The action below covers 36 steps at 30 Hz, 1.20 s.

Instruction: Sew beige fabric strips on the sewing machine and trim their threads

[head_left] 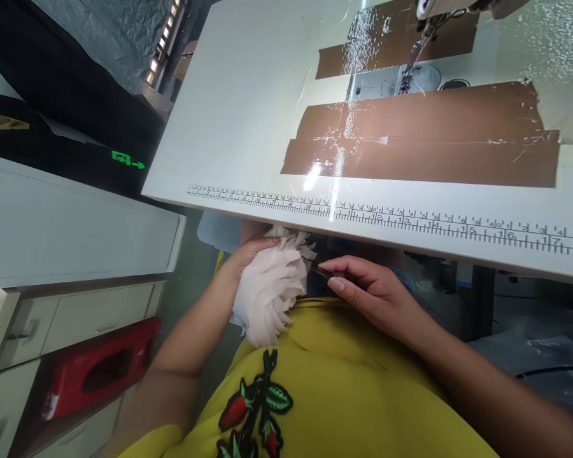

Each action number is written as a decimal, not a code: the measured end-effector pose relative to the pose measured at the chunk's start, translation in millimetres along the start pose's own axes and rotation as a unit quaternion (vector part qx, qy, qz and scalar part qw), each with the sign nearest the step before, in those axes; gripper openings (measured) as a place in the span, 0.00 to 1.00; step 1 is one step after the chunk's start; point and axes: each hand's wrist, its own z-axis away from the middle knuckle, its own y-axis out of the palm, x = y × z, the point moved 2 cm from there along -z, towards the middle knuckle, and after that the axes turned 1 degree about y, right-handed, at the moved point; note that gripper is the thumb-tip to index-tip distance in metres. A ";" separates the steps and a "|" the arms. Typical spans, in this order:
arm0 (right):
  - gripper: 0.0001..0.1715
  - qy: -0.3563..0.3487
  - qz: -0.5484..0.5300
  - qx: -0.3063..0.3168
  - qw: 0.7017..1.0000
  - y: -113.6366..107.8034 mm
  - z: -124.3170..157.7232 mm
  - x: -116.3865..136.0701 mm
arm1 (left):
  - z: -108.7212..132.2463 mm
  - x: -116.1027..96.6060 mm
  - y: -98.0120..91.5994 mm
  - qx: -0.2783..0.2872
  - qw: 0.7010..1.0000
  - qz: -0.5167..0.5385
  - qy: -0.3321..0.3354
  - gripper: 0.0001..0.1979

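The step in hand looks like handling a bunched bundle of off-white, layered fabric pieces (273,289) in front of the waist. The left hand (256,249) is curled closed around its outer side, some fingers hidden behind the cloth. The right hand (370,289) is half open just beside the bundle, thumb and forefinger slightly parted; whether they pinch the dark sliver between them, I cannot tell. The next move seems to call for a steady left grip and precise right fingertips. Beyond both hands stands a white, ruler-printed tabletop (233,133).
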 end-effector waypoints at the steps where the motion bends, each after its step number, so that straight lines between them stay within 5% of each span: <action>1: 0.16 0.010 0.001 0.001 1.000 -0.1 1.4 -2.8 | -1.6 -0.2 -3.4 -0.012 1.000 0.009 -0.009 0.18; 7: 0.18 0.016 0.011 0.027 0.999 3.2 -1.4 -7.5 | -9.0 -4.3 -15.2 -0.058 0.998 0.023 0.004 0.16; 10: 0.16 0.021 0.011 0.020 1.000 2.9 -6.4 -3.2 | -2.2 -6.5 -16.6 -0.137 0.986 0.010 0.094 0.18; 13: 0.19 0.039 -0.010 -0.001 0.999 4.4 -13.8 0.6 | 16.7 -5.7 -11.3 -0.258 0.944 -0.013 0.207 0.21; 15: 0.20 0.035 -0.039 -0.014 0.999 9.0 -19.9 2.4 | 31.9 -2.7 -2.4 -0.290 0.922 -0.020 0.255 0.22; 22: 0.20 0.060 -0.144 0.072 0.985 41.0 -28.2 -0.1 | 71.8 12.2 8.2 -0.214 0.931 -0.059 0.289 0.25; 27: 0.14 0.033 -0.171 0.094 0.980 43.8 -20.5 -2.0 | 93.7 15.4 -1.9 -0.107 0.940 -0.174 0.273 0.55; 31: 0.12 -0.008 -0.134 0.103 0.986 41.3 -16.5 0.6 | 103.4 14.9 0.0 -0.169 0.932 -0.239 0.213 0.58; 36: 0.11 -0.052 -0.031 0.032 0.998 29.9 -18.6 4.8 | 104.6 16.9 6.2 -0.318 0.867 -0.175 0.342 0.50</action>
